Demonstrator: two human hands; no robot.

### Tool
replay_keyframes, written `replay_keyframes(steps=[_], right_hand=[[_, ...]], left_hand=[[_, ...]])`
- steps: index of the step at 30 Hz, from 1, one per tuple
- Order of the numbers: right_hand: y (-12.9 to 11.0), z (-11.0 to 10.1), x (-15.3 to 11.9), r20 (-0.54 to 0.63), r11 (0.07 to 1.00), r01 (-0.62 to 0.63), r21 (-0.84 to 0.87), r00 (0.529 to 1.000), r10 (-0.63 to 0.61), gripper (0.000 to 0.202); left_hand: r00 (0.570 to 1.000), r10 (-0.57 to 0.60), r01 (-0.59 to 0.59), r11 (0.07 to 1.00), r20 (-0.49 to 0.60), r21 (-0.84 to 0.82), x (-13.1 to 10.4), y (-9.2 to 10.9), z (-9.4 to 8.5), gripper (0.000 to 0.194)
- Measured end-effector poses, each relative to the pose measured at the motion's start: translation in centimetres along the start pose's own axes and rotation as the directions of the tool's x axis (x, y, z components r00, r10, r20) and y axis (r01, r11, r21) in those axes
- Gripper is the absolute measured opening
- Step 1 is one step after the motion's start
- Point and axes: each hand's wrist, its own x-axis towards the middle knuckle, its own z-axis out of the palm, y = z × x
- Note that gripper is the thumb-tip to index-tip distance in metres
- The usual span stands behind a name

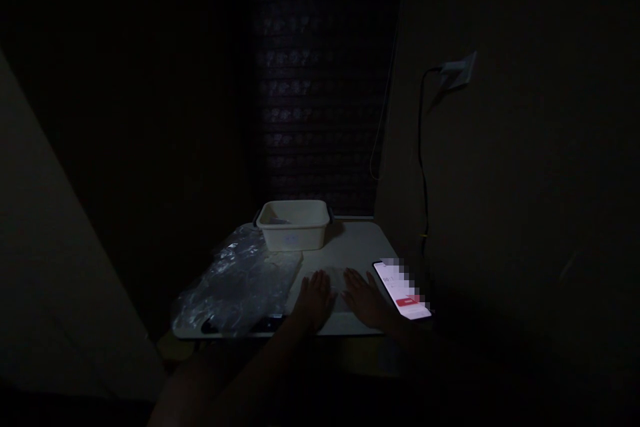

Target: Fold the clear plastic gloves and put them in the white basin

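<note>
In dim light my left hand (315, 299) lies palm down on a small white table (357, 240), its fingers stretched forward. My right hand (365, 299) rests flat beside it, fingers spread and angled inward. A narrow gap separates the two hands. Under and between them there seems to be a thin, pale, see-through sheet, too dark to make out well. Left of my left hand spreads a pile of crinkled clear plastic (240, 283). A lit phone (400, 290) lies just right of my right hand.
A white plastic tub (295, 237) with dark handles stands at the table's back, something small inside it. A dark strip-like object (267, 324) lies along the front edge, partly under the plastic. Behind are a dark blind (310, 80), a hanging cord and a plugged-in cable (421, 140).
</note>
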Motion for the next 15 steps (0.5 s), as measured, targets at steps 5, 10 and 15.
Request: replay_keyframes(steps=[5,10,15], right_hand=[[0.6,1.0,0.2,-0.007,1.000,-0.010,-0.010,1.000,0.010,0.047],[1.8,1.5,-0.5,-0.004,0.998,-0.053,-0.033,0.999,0.053,0.047],[2.2,0.8,-0.2,-0.041,0.994,-0.095,-0.045,0.995,0.093,0.043]], left_hand=[[0.999,-0.046,0.046,0.999,-0.009,0.011,0.7,0.5,1.0,0.050],[0.990,-0.139,0.140,0.988,-0.021,0.057,0.4,0.0,1.0,0.061],[0.988,-0.123,0.130,0.989,-0.093,0.072,0.0,0.1,-0.5,0.057]])
